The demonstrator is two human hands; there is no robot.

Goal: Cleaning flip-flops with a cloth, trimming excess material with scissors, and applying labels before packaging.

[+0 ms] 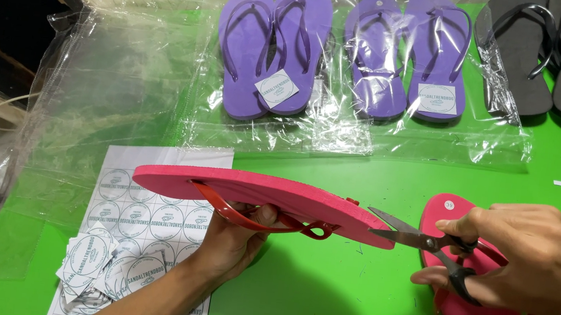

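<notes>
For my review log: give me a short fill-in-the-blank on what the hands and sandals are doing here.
1. The left hand holds a ___ sandal by its strap.
2. The right hand holds ___ at that sandal's edge.
3. The bagged sandals behind are ___.
4. The table is ___.

Missing words: pink; scissors; purple; green

matt foam sandal (256,191), shiny metal scissors (418,237)

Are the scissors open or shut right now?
Open. The scissors in the right hand show two blades spread apart, their tips at the edge of the pink sandal held by the left hand.
</notes>
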